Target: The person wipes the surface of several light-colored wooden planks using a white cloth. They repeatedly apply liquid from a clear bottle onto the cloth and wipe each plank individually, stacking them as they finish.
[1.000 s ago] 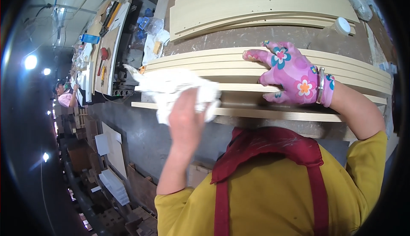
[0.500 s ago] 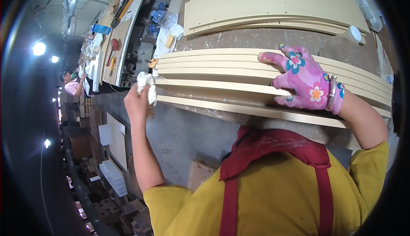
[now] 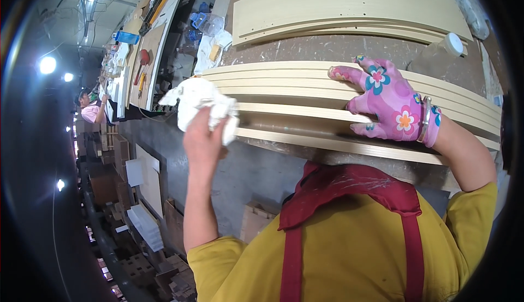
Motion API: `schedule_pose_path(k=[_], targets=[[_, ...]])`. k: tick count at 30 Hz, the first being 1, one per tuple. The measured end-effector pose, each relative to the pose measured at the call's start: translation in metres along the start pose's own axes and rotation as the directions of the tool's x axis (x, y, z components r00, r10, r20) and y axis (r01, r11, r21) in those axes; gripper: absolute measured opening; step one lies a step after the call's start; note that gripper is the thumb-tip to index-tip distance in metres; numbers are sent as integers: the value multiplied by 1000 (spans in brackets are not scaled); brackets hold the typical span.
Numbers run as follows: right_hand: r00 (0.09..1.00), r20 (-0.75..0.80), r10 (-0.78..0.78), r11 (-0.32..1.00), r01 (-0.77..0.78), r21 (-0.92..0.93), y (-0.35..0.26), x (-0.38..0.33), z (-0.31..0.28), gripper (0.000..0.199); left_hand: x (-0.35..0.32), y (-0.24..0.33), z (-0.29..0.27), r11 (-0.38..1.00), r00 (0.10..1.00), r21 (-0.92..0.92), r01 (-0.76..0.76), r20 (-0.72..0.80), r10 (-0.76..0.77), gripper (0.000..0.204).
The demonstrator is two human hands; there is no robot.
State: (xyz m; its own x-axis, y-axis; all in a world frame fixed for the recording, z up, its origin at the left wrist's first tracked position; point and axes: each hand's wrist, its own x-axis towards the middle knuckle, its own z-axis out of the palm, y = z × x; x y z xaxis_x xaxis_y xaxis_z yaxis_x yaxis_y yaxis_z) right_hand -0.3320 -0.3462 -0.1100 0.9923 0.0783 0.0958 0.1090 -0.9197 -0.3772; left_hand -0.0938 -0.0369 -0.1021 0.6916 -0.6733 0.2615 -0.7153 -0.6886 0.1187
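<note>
A white cloth (image 3: 197, 99) is gripped in my bare left hand (image 3: 204, 137), over the left ends of several long pale boards (image 3: 284, 82) set on edge side by side. The cloth hides those ends. My right hand (image 3: 392, 101), in a pink flowered glove, lies on the boards right of the middle with its fingers spread, holding nothing. A wider gap separates the nearest board (image 3: 327, 147) from the others.
Beyond the edge-on boards lies a stack of wide pale panels (image 3: 349, 4) with small holes. A clear bottle with a white cap (image 3: 452, 44) stands at the right. A water jug (image 3: 206, 23) and yellow sponge (image 3: 215, 52) are at the back left. Another person (image 3: 91, 110) stands far left.
My left hand has moved right, from beside the boards' left ends to over them. The cloth now hangs more spread out. My right hand has stayed in place.
</note>
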Motion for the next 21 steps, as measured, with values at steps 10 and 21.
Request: schedule_pose_path(k=[10, 21], targets=[[999, -19, -39, 999, 38, -8, 6, 1, 0, 25, 11, -9, 2, 1000, 1000, -27, -4, 2, 5, 38], [999, -22, -30, 998, 29, -53, -6, -2, 1, 24, 38, -46, -5, 996, 997, 86, 27, 68, -33, 40]])
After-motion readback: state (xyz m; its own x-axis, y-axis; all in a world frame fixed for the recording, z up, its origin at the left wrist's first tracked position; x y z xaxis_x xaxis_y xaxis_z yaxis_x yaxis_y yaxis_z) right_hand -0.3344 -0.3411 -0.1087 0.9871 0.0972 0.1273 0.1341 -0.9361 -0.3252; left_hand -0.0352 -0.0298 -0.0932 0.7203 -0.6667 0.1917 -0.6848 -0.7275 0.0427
